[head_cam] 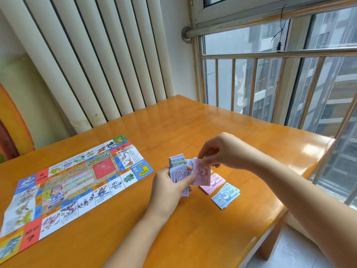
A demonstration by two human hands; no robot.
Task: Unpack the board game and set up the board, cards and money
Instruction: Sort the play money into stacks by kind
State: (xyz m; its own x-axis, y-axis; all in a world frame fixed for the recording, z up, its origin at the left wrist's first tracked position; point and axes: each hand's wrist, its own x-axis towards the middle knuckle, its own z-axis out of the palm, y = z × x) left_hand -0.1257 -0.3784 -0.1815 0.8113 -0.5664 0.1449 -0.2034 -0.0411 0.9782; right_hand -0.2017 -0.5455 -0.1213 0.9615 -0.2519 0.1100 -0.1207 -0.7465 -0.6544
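Observation:
The paper game board [75,182] lies unfolded flat on the left half of the wooden table [193,229]. My left hand [170,187] grips a thick stack of play money [177,167] held above the table, purple and green notes showing. My right hand [214,151] pinches a pink note [202,175] at the front of that stack. On the table just right of the hands lie a small pile of pink notes [213,183] and a small pile of blue 500 notes [226,194].
A white ribbed radiator [96,64] stands behind the table. A window with a metal railing [270,55] runs along the right side. The table's right edge [301,182] is close to the money piles. An orange object [13,122] stands at the far left.

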